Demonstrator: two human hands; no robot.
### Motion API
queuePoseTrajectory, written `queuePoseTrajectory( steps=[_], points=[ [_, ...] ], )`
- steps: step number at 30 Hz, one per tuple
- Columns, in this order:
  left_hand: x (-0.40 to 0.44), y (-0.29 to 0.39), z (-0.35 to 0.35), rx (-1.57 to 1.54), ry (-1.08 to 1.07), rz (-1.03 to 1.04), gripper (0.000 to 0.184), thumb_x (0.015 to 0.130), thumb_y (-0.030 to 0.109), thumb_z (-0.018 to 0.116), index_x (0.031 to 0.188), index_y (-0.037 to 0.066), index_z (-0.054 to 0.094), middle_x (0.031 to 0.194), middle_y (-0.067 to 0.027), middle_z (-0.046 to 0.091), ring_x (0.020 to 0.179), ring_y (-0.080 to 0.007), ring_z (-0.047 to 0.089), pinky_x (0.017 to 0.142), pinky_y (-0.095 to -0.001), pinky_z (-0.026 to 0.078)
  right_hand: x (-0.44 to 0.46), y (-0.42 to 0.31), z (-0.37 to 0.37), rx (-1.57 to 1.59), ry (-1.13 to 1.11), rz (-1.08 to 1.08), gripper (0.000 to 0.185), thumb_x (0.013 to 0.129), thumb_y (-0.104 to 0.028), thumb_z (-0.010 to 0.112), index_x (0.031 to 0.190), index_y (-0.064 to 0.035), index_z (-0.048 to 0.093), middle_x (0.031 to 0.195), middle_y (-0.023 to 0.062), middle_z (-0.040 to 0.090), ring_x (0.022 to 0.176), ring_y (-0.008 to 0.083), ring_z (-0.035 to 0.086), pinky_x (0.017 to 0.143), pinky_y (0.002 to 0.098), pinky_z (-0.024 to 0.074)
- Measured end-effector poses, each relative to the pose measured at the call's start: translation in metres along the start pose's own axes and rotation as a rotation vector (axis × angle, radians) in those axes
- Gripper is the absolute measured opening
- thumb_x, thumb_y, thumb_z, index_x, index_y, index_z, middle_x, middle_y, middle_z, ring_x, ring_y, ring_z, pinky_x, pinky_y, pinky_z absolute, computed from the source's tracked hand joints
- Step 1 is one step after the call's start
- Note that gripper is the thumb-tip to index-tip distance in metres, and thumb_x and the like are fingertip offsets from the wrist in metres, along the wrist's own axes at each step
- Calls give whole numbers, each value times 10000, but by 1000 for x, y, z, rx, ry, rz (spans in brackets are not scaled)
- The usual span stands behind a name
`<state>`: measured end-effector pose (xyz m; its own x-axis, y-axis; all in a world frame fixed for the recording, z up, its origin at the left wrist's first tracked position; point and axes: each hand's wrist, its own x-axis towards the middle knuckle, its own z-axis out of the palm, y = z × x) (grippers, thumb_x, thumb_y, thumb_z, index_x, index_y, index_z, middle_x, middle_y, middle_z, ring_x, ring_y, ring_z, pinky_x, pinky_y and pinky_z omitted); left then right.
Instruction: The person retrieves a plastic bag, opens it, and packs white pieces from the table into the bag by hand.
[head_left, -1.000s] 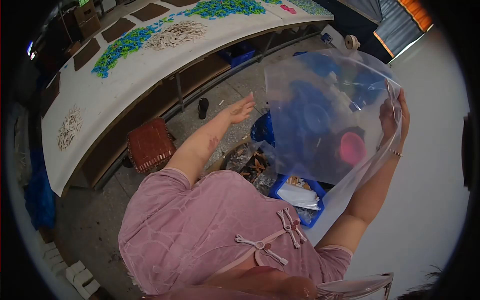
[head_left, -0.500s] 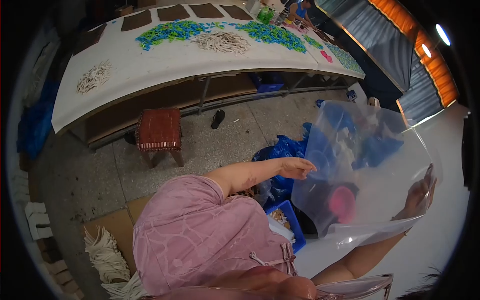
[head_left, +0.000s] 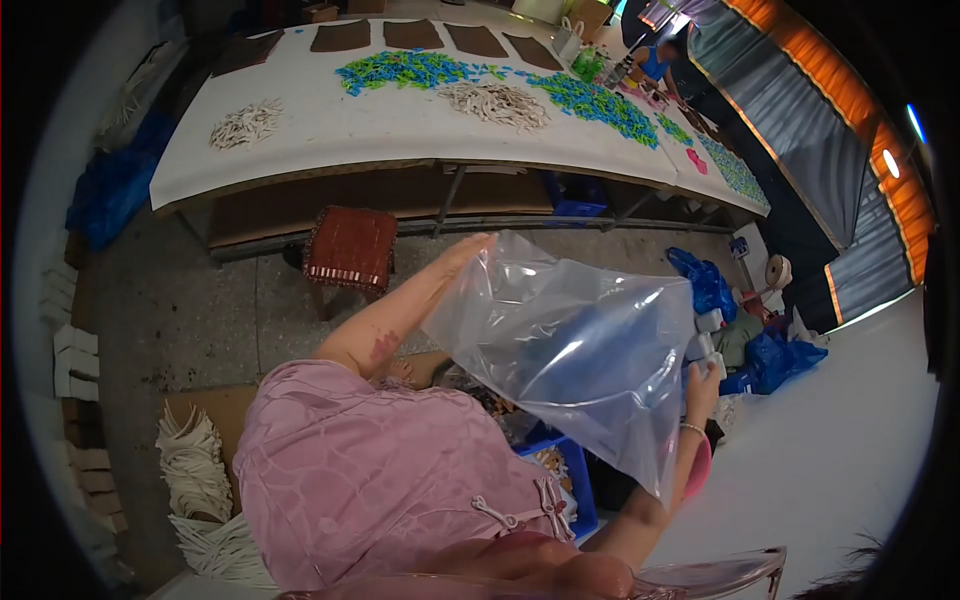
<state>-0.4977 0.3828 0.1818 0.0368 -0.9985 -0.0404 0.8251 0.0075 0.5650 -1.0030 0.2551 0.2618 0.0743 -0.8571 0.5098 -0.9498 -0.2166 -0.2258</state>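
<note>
A large clear plastic bag (head_left: 580,350) is spread between my hands, creased and shiny, with blue showing through it. My left hand (head_left: 474,248) is closed on its upper left corner. At the bag's right edge, my right hand (head_left: 704,388) has its fingers curled against the plastic, partly seen side-on. Below the bag stands a blue crate (head_left: 578,487) with small pale and brown pieces in it. Part of a pink round object (head_left: 702,468) shows behind my right forearm.
A long white table (head_left: 330,150) carries blue-green pieces (head_left: 410,70), cream strips (head_left: 495,105) and brown sheets. A red stool (head_left: 350,248) stands before it. Blue bags (head_left: 780,360) lie at right, cream strip bundles (head_left: 190,460) at left. A person (head_left: 655,68) is at the far end.
My left hand has moved left and up, pulling the bag's corner along. My right hand has come left and inward from the far right. The bag now hangs further left, and the view has shifted.
</note>
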Motion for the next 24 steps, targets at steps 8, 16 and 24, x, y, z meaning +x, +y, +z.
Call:
queuePoseTrajectory(
  steps=[8,16,24],
  points=[
    [-23,12,63,1331,120,814,282,803,166,647,654,34,447,633,-71,486,525,-172,473,489,-300,390,-53,-308,-5,1039,-548,-141,322,844,-217,636,1036,29,556,868,90,618,760,130,580,659,249,462],
    [-42,33,32,1374,9,589,247,752,129,660,654,27,457,639,-82,500,553,-197,499,487,-305,376,-75,-367,74,1604,-960,253,148,899,-195,569,921,-52,540,837,40,602,714,96,569,623,222,466],
    [-30,70,-40,423,208,124,292,833,213,655,651,141,438,636,21,522,541,-42,447,454,-195,340,-83,-420,100,1795,-877,549,133,894,-186,572,924,-61,539,847,37,592,741,109,555,651,232,459]
  ],
)
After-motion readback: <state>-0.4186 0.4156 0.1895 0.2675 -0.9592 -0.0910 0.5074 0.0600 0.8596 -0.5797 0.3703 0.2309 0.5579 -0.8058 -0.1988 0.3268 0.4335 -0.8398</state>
